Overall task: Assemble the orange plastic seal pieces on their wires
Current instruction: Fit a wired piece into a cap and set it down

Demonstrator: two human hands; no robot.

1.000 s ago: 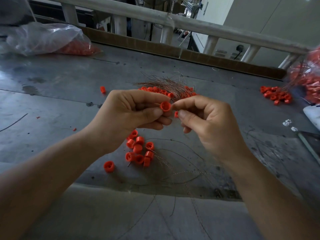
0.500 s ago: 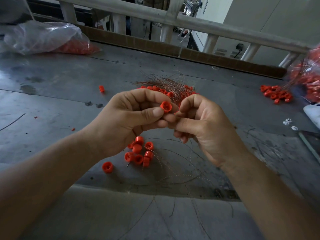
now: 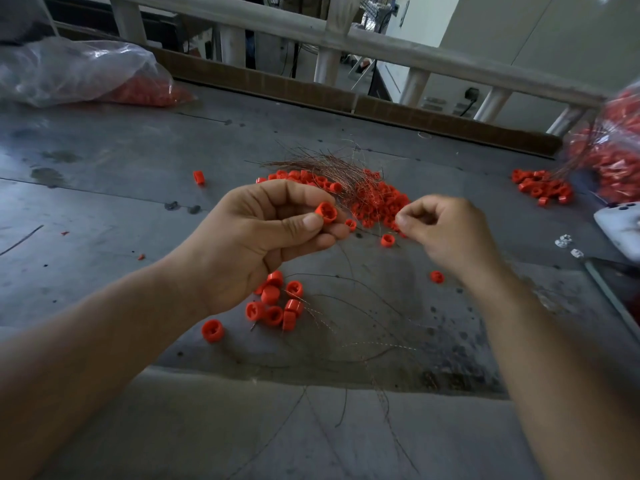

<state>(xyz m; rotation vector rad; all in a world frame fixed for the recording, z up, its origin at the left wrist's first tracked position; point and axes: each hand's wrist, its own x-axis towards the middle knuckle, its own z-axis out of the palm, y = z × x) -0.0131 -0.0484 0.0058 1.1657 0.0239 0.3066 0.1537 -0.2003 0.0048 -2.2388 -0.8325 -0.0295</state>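
two bare hands on view: left hand (image 3: 249, 244), right hand (image 3: 446, 233). forearms bare along their whole visible length, lower left and lower right of the frame. nails on the fingers (image 3: 302, 226) cut short.

**Across the table**

A heap of orange plastic seal pieces (image 3: 377, 202) lies centre-far on the grey metal table (image 3: 104, 161), a bundle of copper wires (image 3: 322, 164) over it. A smaller cluster (image 3: 277, 306) lies nearer, under the left hand (image 3: 249, 237), which pinches a single seal piece (image 3: 326, 213). A clear plastic bag (image 3: 76, 71) sits far left, a second bag (image 3: 613, 147) far right.
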